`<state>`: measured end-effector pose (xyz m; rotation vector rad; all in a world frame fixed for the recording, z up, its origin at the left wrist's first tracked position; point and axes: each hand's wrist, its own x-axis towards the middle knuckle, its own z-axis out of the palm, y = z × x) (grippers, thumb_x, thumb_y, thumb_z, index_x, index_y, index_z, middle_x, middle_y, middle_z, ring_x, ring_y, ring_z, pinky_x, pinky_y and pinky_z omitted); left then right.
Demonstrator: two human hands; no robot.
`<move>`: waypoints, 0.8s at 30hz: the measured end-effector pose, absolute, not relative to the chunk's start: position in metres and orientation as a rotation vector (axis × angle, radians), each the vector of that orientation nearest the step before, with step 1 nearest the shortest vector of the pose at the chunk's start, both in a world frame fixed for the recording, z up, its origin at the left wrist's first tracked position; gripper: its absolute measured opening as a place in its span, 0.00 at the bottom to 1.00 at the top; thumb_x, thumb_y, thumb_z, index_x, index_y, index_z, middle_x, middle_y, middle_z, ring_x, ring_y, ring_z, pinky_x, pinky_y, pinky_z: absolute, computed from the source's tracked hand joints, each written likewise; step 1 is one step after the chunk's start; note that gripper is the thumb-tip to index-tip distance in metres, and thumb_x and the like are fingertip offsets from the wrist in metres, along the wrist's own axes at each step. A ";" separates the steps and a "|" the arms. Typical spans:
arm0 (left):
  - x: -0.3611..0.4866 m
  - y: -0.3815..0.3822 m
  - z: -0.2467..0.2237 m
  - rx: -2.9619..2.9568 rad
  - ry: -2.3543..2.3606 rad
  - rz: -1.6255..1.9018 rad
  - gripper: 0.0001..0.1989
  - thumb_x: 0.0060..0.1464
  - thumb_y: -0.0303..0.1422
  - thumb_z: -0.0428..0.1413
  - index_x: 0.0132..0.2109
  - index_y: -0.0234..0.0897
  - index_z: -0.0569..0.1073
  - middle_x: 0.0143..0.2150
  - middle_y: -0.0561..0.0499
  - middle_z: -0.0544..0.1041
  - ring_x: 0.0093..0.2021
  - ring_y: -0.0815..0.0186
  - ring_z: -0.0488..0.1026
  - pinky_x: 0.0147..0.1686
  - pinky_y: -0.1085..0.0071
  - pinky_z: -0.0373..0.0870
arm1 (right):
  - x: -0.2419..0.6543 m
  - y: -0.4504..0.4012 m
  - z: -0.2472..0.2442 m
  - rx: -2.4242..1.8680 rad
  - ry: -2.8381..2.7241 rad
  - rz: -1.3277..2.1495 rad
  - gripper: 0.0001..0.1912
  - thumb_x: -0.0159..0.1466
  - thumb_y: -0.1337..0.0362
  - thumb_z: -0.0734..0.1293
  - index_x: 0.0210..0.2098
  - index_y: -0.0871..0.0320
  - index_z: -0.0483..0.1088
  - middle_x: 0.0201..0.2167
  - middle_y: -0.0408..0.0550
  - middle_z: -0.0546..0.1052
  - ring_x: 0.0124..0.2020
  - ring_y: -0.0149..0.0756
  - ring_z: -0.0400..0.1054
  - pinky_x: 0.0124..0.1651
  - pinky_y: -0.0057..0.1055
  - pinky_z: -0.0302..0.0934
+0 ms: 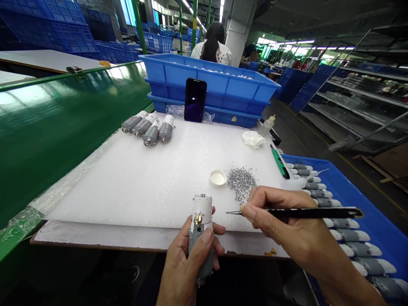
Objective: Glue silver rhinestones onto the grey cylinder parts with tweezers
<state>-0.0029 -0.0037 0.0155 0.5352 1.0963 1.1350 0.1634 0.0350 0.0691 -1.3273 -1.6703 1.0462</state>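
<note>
The fingers of both hands are closed on things: a grey-and-white cylinder (202,208) is gripped by the left hand (185,265), a thin black tool (331,212) is pinched by the right hand (296,238). From the left, four similar cylinders (151,135) are laid near the far left corner of a white foam sheet (127,182), with a broad bare stretch between. The gripped cylinder is held at the front edge of the bench (105,238), its long axis running away from the body, white end foremost; its exact tilt cannot be told. Directly right of it, apart, the tool's tip is pointed leftward, roughly square to that axis, with an open gap between; whether anything is carried there is too small to tell. Beyond this gap a shallow white cap (218,178) and a heap of tiny metal parts (241,180) are found; farther right, a blue tray (376,221) is set.
</note>
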 end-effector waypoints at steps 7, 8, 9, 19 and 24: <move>0.002 -0.007 0.014 0.676 1.129 1.144 0.12 0.56 0.41 0.60 0.39 0.36 0.75 0.30 0.51 0.76 0.23 0.70 0.65 0.24 0.76 0.67 | 0.147 0.036 0.073 -1.240 -1.763 0.815 0.15 0.65 0.66 0.66 0.21 0.57 0.65 0.16 0.37 0.66 0.17 0.25 0.56 0.19 0.26 0.47; 0.002 -0.007 0.014 0.680 1.149 1.156 0.12 0.56 0.41 0.60 0.39 0.37 0.74 0.33 0.50 0.77 0.23 0.70 0.65 0.23 0.76 0.68 | 0.145 0.036 0.073 -1.231 -1.775 0.799 0.15 0.65 0.66 0.66 0.21 0.58 0.65 0.15 0.37 0.66 0.17 0.24 0.56 0.19 0.25 0.47; 0.003 -0.007 0.015 0.689 1.167 1.159 0.12 0.56 0.41 0.60 0.40 0.37 0.74 0.34 0.50 0.77 0.24 0.71 0.65 0.23 0.76 0.68 | 0.144 0.037 0.073 -1.222 -1.783 0.787 0.15 0.65 0.67 0.66 0.21 0.58 0.65 0.15 0.37 0.66 0.17 0.23 0.56 0.19 0.25 0.47; 0.002 -0.007 0.015 0.793 1.214 1.119 0.11 0.57 0.42 0.60 0.38 0.39 0.73 0.26 0.57 0.70 0.23 0.71 0.64 0.25 0.78 0.66 | 0.143 0.041 0.072 -1.252 -1.809 0.733 0.16 0.64 0.66 0.66 0.20 0.59 0.65 0.15 0.36 0.65 0.18 0.22 0.55 0.20 0.23 0.48; 0.001 -0.007 0.015 0.809 1.230 1.098 0.11 0.56 0.43 0.61 0.38 0.40 0.73 0.25 0.57 0.70 0.24 0.71 0.64 0.25 0.77 0.65 | 0.144 0.040 0.072 -1.258 -1.814 0.723 0.16 0.64 0.66 0.66 0.20 0.59 0.64 0.15 0.36 0.64 0.18 0.22 0.55 0.20 0.23 0.48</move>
